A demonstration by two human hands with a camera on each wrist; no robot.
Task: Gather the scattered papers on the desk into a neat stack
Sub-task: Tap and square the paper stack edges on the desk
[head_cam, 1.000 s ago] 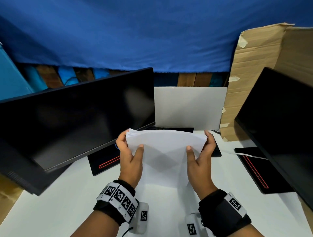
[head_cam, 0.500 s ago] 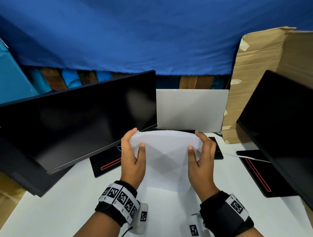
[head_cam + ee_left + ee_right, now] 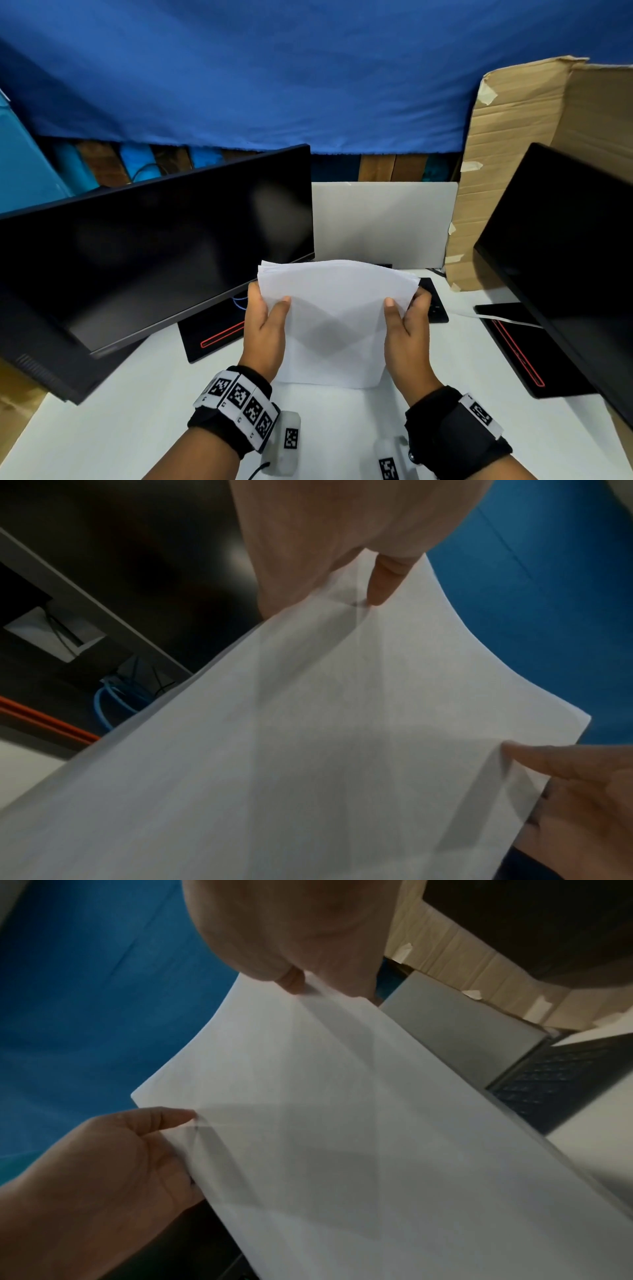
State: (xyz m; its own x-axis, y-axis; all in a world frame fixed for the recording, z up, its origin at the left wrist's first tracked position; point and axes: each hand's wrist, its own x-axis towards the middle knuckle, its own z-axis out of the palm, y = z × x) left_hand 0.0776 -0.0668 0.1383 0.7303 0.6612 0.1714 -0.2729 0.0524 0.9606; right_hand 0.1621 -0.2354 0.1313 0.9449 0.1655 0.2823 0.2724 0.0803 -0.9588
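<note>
1 sheaf of white papers (image 3: 334,318), sheet count not readable; the top edges fan slightly at the upper left corner, so more than 1 sheet. 2 hands in view. 2 dark monitors: 1 on the left (image 3: 154,246), 1 on the right (image 3: 565,246). 1 grey laptop lid (image 3: 383,222) upright behind the papers, with its dark keyboard (image 3: 561,1074) showing in the right wrist view. 1 cardboard sheet (image 3: 507,154) at back right. 1 blue cloth (image 3: 274,75) across the background. 2 wrist bands with printed square markers.

Papers stand roughly upright between the 2 hands, lower edge at or just above the white surface (image 3: 120,428); contact cannot be told. Top edge bows upward in an arc.

Left hand (image 3: 265,329) grips the papers' left edge: thumb on the near face, fingers wrapped behind. Left wrist view confirms the thumb tip (image 3: 383,585) pressed on the sheet. Right hand (image 3: 407,332) grips the right edge the same way, thumb on the near face, fingers behind; the right wrist view shows its thumb (image 3: 291,982) on the paper.

Both hands sit at the upper half of the sheaf, level with each other, with the papers spanning the gap.
</note>
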